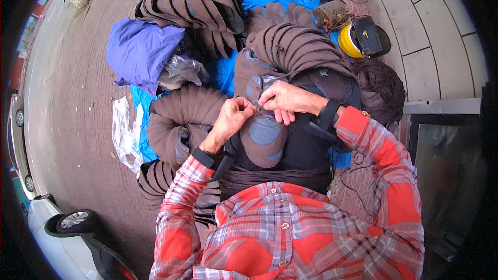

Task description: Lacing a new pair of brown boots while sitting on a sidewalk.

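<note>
A brown shoe upper (pixel 264 148) is laid over the lap (pixel 308 148), rounded end toward six o'clock; above it, left hand (pixel 229 119) and right hand (pixel 291 98) are pinched closed, what is gripped being impossible to tell.

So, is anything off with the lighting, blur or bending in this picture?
Head view: fisheye distortion curves the joints of the pale paving, and black fills the corners; head view: light looks soft, without hard shadows across the brick pavement; head view: the left hand and right hand look fairly crisp, while the black fabric loses detail.
</note>
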Demonstrator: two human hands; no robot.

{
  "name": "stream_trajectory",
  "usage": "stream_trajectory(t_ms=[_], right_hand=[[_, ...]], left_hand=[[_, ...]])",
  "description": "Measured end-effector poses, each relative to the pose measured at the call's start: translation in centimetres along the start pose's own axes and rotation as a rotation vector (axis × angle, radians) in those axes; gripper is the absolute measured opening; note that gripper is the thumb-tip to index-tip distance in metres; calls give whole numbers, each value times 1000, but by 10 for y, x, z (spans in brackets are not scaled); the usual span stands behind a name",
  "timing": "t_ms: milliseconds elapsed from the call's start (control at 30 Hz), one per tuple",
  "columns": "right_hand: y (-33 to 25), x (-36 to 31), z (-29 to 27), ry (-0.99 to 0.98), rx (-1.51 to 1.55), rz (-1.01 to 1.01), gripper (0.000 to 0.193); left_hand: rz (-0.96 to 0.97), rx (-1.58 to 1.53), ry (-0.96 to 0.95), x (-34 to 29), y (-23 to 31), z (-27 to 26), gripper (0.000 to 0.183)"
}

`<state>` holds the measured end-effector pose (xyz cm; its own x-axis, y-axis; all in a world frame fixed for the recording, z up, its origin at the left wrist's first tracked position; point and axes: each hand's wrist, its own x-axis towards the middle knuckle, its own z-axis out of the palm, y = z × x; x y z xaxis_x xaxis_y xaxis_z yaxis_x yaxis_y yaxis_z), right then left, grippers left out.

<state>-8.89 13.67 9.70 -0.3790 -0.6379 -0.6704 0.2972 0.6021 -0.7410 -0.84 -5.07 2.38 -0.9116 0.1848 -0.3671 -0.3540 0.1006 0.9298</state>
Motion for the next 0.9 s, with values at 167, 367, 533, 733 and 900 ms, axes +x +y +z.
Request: stream_trajectory(t_ms=[167,367,533,733,900], right_hand=[[6,2,25,281,-215,-92,12],[13,-51,1,1017,-1127,-96,20],[49,-128,-26,1036,93,-290,15],[43,-83,-10,509,1228,-994,12],[55,-74,-4,786,1041,-929,16]], left_hand=[[111,39,100,-9,4,12,12],[156,-113,73,-22,2,5,13],[652,639,113,-32,39,4,28],[746,978,-29,-18,62,7,17],[597,1044,-92,-24,67,9,10]])
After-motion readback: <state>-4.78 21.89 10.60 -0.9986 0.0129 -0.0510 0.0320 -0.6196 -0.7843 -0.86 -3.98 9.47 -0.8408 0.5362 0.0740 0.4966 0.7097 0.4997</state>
